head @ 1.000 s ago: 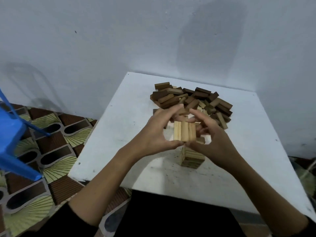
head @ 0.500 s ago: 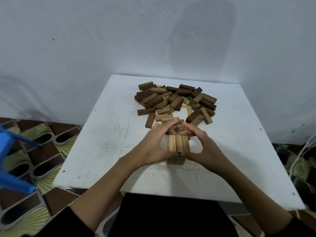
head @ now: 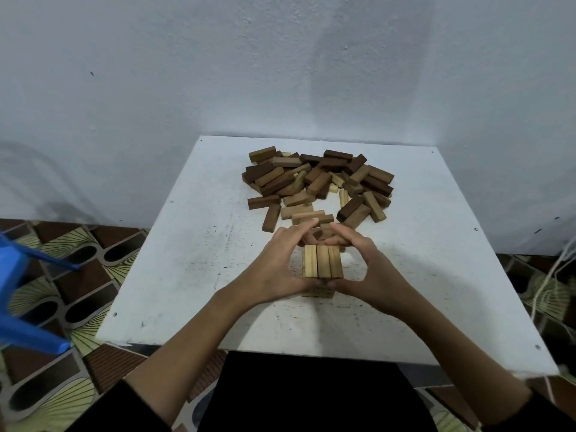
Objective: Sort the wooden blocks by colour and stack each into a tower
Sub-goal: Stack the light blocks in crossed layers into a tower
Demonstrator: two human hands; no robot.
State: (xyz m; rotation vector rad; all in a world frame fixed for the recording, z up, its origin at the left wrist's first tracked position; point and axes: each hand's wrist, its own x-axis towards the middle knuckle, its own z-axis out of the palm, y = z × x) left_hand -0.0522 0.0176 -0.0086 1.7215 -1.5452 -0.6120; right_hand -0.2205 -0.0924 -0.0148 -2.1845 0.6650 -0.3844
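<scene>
A short tower of light wooden blocks (head: 323,265) stands near the middle of the white table (head: 193,275); its top layer is three pale blocks side by side. My left hand (head: 276,263) curves round the tower's left side, fingertips at the far end and thumb at the near end of the top layer. My right hand (head: 366,266) mirrors it on the right side. Both hands hold the top three blocks between fingers and thumbs. Behind them lies a loose pile of mixed blocks (head: 318,185), dark brown, mid brown and pale.
A pale wall rises directly behind the table. A blue plastic chair (head: 21,294) stands on the patterned floor at the left. A whitish cord (head: 551,282) hangs off the table's right side. My dark-clothed lap sits at the near edge.
The three pale blocks came down from above the tower onto its top, both hands still round them. The camera view shifted, bringing the pile more central.
</scene>
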